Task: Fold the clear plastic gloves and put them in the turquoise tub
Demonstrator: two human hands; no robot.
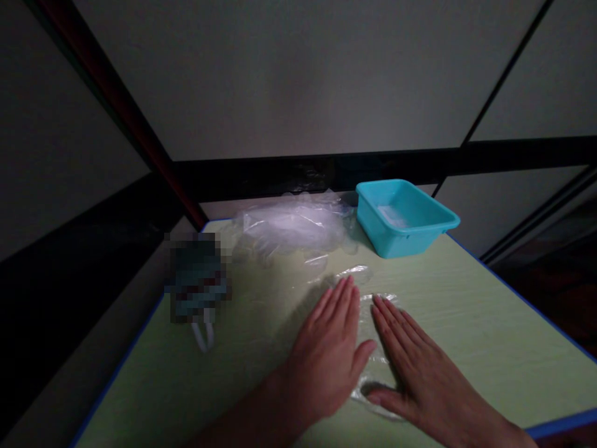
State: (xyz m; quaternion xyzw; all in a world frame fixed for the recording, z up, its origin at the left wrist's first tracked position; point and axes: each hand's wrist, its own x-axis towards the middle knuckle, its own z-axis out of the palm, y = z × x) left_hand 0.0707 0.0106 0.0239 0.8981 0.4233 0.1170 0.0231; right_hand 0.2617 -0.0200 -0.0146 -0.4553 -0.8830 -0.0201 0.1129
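Note:
A clear, thin plastic disposable glove [367, 326] lies spread on the table, partly hidden beneath my hands. My left hand [329, 348] rests flat over its left side, fingers straight and pointing away from me. On the right side of the glove, my right hand [415, 358] is laid out flat too, its thumb stretched towards the left. Neither hand grips anything. Beyond my fingertips, a loose heap of similar clear plastic gloves [298, 224] sits at the back of the table.
A turquoise plastic basin [401, 242] with a pale piece inside stands at the back right. At the left edge is a blurred-out item [198, 280] with a white strap. The pale green table [476, 311] has blue edging and meets panelled doors [317, 81] behind.

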